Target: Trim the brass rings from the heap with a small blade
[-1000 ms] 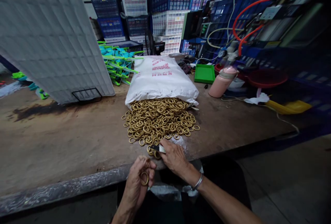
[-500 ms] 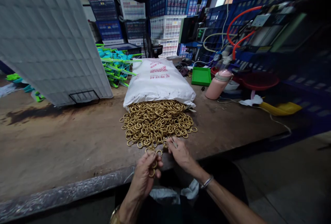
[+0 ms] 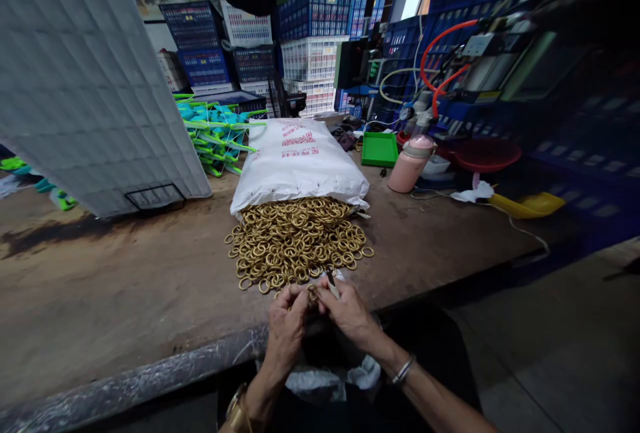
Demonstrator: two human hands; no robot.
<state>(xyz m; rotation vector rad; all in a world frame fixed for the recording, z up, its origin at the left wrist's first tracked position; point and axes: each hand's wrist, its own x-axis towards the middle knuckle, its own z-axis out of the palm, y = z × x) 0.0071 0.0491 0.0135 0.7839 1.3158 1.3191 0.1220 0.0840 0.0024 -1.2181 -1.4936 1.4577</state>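
Observation:
A heap of brass-coloured rings (image 3: 295, 240) spills from the mouth of a printed white sack (image 3: 300, 160) on the table. My left hand (image 3: 289, 323) is closed near the table's front edge, its thumb and fingers pinching a ring (image 3: 313, 294). My right hand (image 3: 353, 316) meets it from the right, fingertips at the same ring. A small slim tool with a dark tip (image 3: 332, 282) sticks up from my right hand's grip; its kind is unclear. Fingers hide whatever else lies in either palm.
A large pale ribbed panel (image 3: 100, 86) stands at left, beside green and blue plastic pieces (image 3: 215, 133). Right of the sack are a green tray (image 3: 379, 149), a pink bottle (image 3: 411, 165), a red bowl (image 3: 487, 156) and a yellow scoop (image 3: 530, 205). Stacked crates (image 3: 315, 10) rise behind.
My hands have come together over the ring; they were apart, with several rings showing in my left hand and my right at the heap's edge. The view has shifted slightly.

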